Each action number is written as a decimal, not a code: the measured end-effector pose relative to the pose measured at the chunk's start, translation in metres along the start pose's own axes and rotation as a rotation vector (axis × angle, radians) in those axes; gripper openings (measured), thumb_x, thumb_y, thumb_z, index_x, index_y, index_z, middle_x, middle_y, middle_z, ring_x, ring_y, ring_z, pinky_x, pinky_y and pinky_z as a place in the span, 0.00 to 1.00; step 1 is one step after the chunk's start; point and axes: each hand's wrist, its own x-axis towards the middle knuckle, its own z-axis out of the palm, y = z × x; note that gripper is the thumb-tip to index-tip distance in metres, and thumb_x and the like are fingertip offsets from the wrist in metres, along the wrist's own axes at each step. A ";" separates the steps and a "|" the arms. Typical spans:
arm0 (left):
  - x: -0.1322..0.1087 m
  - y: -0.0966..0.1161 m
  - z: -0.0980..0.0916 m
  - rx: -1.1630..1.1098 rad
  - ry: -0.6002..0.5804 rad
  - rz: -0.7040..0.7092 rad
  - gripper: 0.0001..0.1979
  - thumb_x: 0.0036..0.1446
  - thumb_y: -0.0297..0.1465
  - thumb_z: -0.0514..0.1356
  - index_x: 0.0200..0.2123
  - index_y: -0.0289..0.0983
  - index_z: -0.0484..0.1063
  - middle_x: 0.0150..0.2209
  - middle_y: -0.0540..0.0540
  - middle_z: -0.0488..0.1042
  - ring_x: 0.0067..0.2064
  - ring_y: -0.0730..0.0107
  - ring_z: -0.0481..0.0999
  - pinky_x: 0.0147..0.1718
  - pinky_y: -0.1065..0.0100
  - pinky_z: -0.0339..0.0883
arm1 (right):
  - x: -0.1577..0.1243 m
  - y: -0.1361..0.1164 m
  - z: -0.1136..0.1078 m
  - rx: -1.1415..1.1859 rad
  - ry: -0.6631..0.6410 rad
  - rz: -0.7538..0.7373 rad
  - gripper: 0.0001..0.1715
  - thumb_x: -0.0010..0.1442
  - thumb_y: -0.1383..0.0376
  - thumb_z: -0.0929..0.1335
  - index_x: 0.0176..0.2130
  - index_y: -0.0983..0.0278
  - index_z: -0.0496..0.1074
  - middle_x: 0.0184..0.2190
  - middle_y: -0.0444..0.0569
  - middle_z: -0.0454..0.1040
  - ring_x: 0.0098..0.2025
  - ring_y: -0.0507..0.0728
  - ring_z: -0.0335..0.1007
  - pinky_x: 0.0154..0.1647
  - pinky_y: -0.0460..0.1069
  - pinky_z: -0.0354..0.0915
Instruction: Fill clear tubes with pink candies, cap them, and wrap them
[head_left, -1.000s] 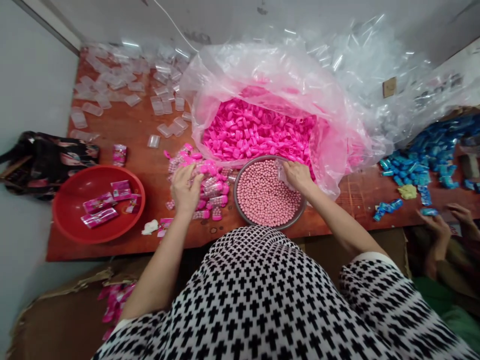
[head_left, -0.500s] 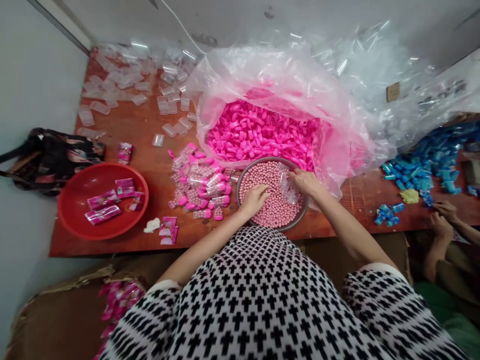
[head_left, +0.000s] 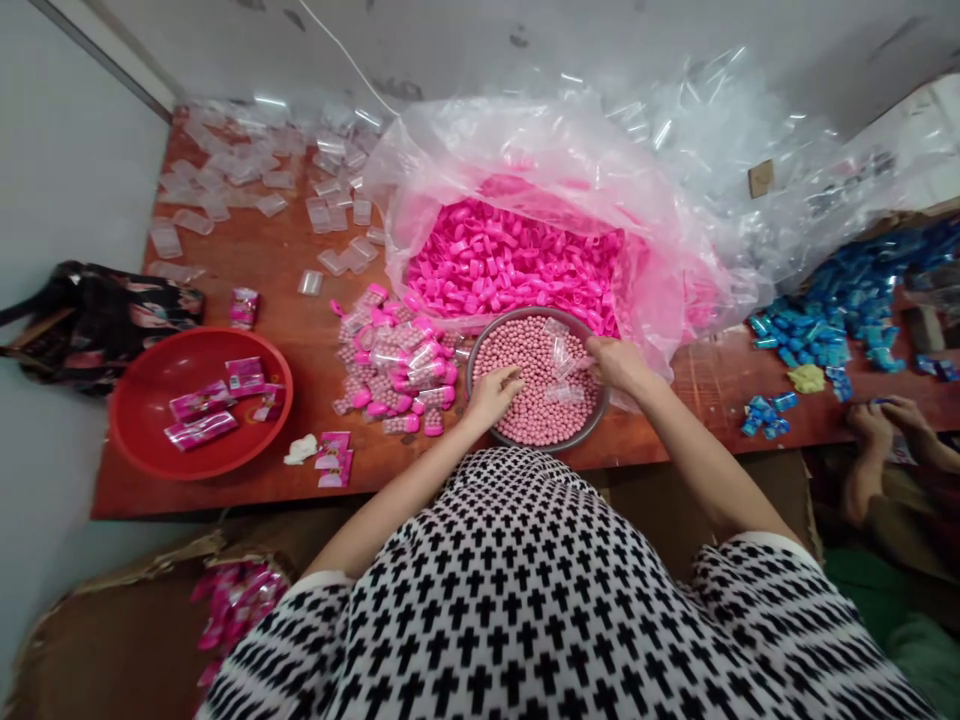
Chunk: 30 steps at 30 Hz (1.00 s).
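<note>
A grey bowl (head_left: 598,424) of small pink beads (head_left: 536,420) stands at the table's front edge. My left hand (head_left: 493,396) is over the bowl's left side, fingers curled together at the beads; whatever is between them is hidden. At the right rim, the closed fingers of my right hand (head_left: 616,364) grip a small clear plastic container (head_left: 582,364). More clear containers (head_left: 558,345) lie on the beads beside it. To the left of the bowl is a heap of bead-filled clear containers with pink caps (head_left: 397,365).
Behind the bowl, a large plastic bag (head_left: 652,180) holds bright pink caps (head_left: 510,260). A red basin (head_left: 135,440) with pink packets stands left. Empty clear containers (head_left: 225,170) lie at the back left. Blue wrapped pieces (head_left: 810,330) and another person's hands (head_left: 885,425) are at right.
The whole view has shifted slightly. The clear containers in the bowl now lie more spread over the beads by my right hand. My left hand stays at the bowl's left side.
</note>
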 end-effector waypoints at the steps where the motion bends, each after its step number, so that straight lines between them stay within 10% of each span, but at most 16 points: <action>1: -0.001 0.000 0.002 -0.061 0.004 -0.024 0.15 0.52 0.28 0.61 0.45 0.35 0.75 0.43 0.41 0.78 0.44 0.61 0.78 0.46 0.57 0.71 | -0.001 -0.002 0.002 0.124 0.060 0.017 0.15 0.59 0.65 0.65 0.46 0.69 0.67 0.39 0.57 0.75 0.39 0.59 0.72 0.39 0.50 0.64; 6: -0.005 0.009 0.015 -0.275 0.031 0.009 0.18 0.59 0.30 0.56 0.52 0.35 0.71 0.50 0.42 0.75 0.46 0.65 0.77 0.43 0.61 0.74 | -0.003 -0.038 0.025 0.708 0.132 -0.141 0.22 0.59 0.59 0.66 0.51 0.66 0.65 0.37 0.48 0.75 0.34 0.54 0.72 0.35 0.47 0.65; 14: -0.010 -0.010 -0.023 0.014 0.111 -0.069 0.16 0.57 0.29 0.59 0.49 0.36 0.73 0.45 0.44 0.78 0.46 0.65 0.78 0.49 0.62 0.70 | 0.018 -0.074 0.054 0.099 -0.019 0.074 0.17 0.61 0.70 0.59 0.41 0.74 0.74 0.40 0.67 0.74 0.44 0.64 0.71 0.42 0.54 0.63; 22: -0.019 -0.023 -0.038 0.054 0.186 -0.090 0.16 0.56 0.28 0.58 0.48 0.35 0.73 0.46 0.43 0.78 0.46 0.64 0.77 0.49 0.62 0.70 | 0.048 -0.078 0.093 0.263 -0.022 -0.030 0.14 0.58 0.72 0.61 0.42 0.70 0.72 0.42 0.58 0.75 0.45 0.58 0.71 0.45 0.49 0.64; 30: -0.002 -0.009 -0.003 -0.023 0.019 0.074 0.15 0.56 0.28 0.58 0.47 0.35 0.74 0.47 0.42 0.77 0.49 0.63 0.75 0.52 0.61 0.66 | 0.026 -0.068 0.097 1.383 0.129 -0.108 0.18 0.50 0.59 0.71 0.39 0.64 0.70 0.36 0.45 0.74 0.38 0.53 0.70 0.42 0.49 0.67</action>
